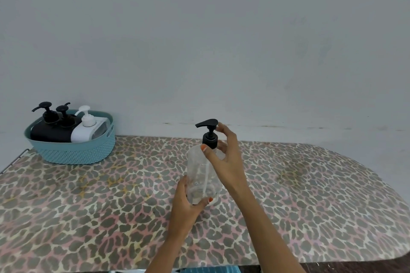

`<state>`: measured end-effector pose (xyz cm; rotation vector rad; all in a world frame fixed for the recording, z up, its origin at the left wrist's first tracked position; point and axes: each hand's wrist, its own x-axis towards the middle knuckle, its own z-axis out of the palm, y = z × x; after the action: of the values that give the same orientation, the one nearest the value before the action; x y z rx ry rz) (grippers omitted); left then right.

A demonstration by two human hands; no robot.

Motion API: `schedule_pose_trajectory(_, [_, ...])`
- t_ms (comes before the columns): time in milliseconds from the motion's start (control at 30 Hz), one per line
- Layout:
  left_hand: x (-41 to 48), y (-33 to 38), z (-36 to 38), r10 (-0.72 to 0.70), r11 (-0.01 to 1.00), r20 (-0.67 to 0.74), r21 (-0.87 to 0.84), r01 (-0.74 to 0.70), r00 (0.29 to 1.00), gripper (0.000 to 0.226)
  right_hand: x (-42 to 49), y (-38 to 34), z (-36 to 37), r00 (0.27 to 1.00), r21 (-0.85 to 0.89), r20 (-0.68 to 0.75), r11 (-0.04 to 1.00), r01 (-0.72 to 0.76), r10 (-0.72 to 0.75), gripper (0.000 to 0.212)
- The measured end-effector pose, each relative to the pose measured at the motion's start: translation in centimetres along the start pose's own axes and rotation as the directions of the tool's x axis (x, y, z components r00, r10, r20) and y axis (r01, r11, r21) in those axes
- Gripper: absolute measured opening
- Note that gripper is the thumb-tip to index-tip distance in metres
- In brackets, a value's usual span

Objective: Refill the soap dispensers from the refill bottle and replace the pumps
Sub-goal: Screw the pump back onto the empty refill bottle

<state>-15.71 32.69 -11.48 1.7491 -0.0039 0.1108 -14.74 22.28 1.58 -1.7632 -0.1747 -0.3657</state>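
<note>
Mid-bench, the left hand grips the clear bottle at its base; the right hand pinches its black pump.

Light is soft, even and moderately bright, with no glare. Only a faint shadow lies on the table under the hands. The wide lens bends the table's far edge and curves its right end. Detail is soft throughout, smeared on the wall, and dims toward the corners.
</note>
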Motion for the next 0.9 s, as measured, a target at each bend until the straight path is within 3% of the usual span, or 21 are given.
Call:
schedule_pose_trajectory(167, [0.04,0.14,0.05,0.008,1.000,0.010,0.002,-0.008,1.000,0.081,-0.04,0.04,-0.08,1.000,-0.019,-0.018,1.000,-0.016,0.016,0.030])
schedule_pose_trajectory(367, [-0.03,0.42,0.02,0.024,1.000,0.006,-0.013,-0.024,1.000,0.076,0.11,0.09,0.15,0.999,0.019,-0.030,0.999,-0.042,0.043,0.050])
schedule_pose_trajectory(567, [-0.04,0.31,0.01,0.024,1.000,0.011,0.001,-0.024,1.000,0.077,0.13,0.18,-0.13,0.998,0.048,-0.055,0.998,-0.031,0.034,0.033])
schedule_pose_trajectory(733, [-0.07,0.24,-0.01,-0.002,1.000,0.014,-0.003,0.002,1.000,0.079,0.38,0.43,-0.18,0.997,0.037,-0.020,0.997,-0.074,0.075,0.049])
schedule_pose_trajectory(900, [-0.11,0.35,-0.03,-0.005,1.000,0.012,0.006,0.005,1.000,0.082,0.21,0.22,-0.72,0.999,0.067,0.023,0.997,-0.027,0.026,0.034])
